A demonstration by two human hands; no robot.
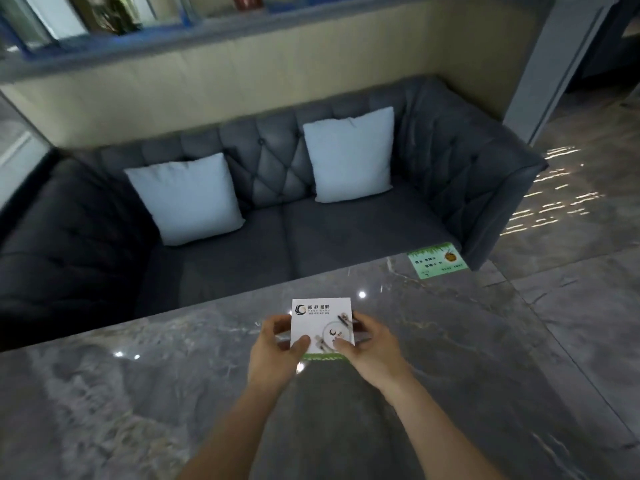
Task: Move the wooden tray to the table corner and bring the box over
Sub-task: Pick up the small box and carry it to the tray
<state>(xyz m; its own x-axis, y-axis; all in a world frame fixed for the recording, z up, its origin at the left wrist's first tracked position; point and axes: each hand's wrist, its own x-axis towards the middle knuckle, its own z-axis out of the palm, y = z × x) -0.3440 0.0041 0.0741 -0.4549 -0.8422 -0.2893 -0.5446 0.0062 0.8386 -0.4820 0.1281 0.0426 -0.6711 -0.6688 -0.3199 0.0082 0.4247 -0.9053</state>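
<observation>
White card face up, the box (322, 323) sits between my two hands over the grey marble table (138, 393). My left hand (277, 344) pinches its left edge, thumb on top near the lower corner and fingers curled behind. My right hand (367, 344) does the same on the right edge. I hold it by both sides so it stays level and the printed face stays toward me. I judge this is the bringing-over part of the job, with the box coming toward my side of the table.

Whether the box rests on the table or hangs just above it, I cannot tell; my hands cover its lower edge, where only a green strip shows. Its depth is hidden too, so it could be quite flat. The small print on the lid is too fine to read.

No wooden tray is visible anywhere. Beyond my right hand, at the far table corner, lies a green sticker (437, 260). Past the table edge stands a dark sofa (346, 230) with two pale cushions (187, 199).
</observation>
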